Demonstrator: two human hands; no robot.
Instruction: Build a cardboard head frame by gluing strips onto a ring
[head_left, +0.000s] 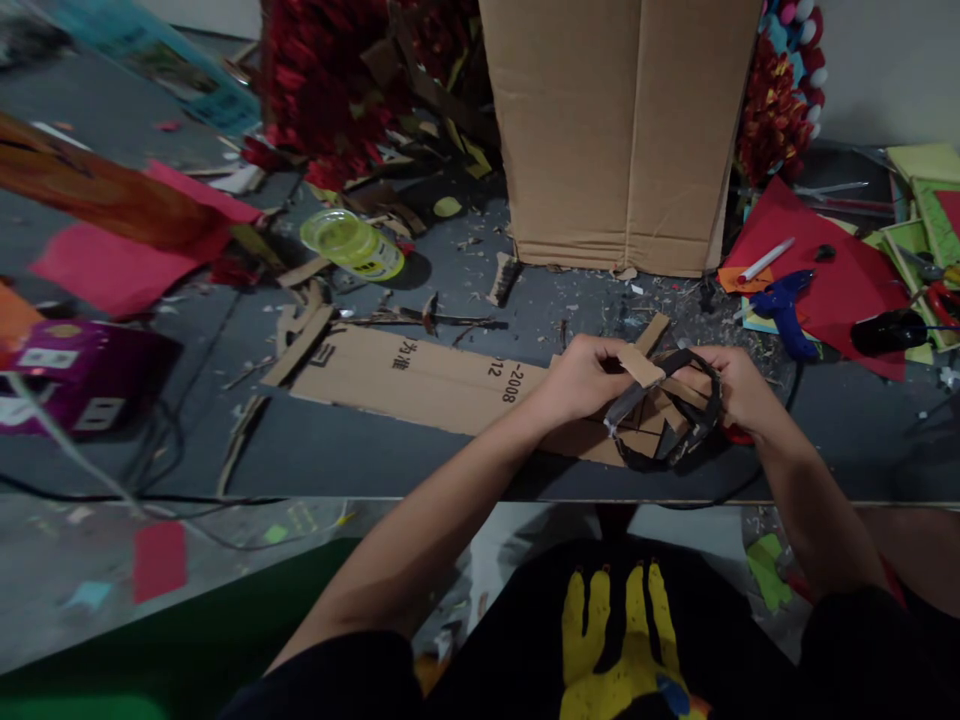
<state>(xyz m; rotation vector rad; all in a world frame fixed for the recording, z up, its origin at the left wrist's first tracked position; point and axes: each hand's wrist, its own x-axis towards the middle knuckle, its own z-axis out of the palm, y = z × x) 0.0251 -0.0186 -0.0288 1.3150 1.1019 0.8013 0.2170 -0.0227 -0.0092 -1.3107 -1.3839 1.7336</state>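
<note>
In the head view, our left hand point(585, 378) pinches a short tan cardboard strip point(641, 366) against the rough black ring point(636, 402), while our right hand point(735, 388) grips that ring's right side, its fingertips partly hidden. We hold the ring near the front edge of the dark grey bench point(420, 465), above the right end of a long flat printed brown cardboard piece point(420, 380). Beyond our hands stands a tall brown cardboard box point(577, 130), with a blue gun-shaped tool point(786, 312) to its right.
</note>
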